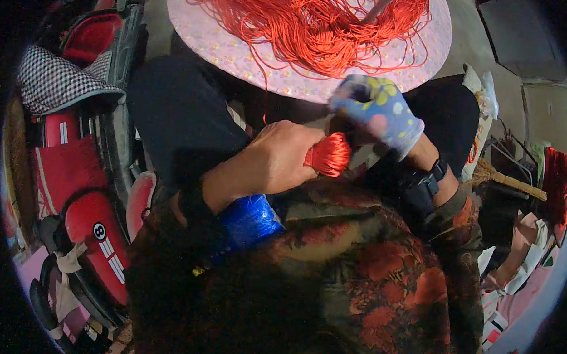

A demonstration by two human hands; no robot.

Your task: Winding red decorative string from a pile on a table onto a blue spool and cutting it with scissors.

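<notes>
My left hand [278, 155], bare, is closed round a bundle of shiny red-orange cord [332, 155]; the bundle's rounded, looped end sticks out past the thumb side. To its right, a little higher, my right hand [378, 111] wears a blue flowered glove. Its fingers are curled in and smeared by motion, and whatever they may pinch cannot be made out. Beyond both hands, a loose heap of the same red cord [319, 35] lies on a round, pink patterned tabletop [237, 60]. One strand hangs over the near edge toward my left hand.
A stick [380, 5] rests among the cord. Beneath my left forearm is a shiny blue object [251, 219]. On the left are a red and black ride-on toy [91, 233] and a checked cloth piece [65, 82]. A straw broom [505, 178] lies at right.
</notes>
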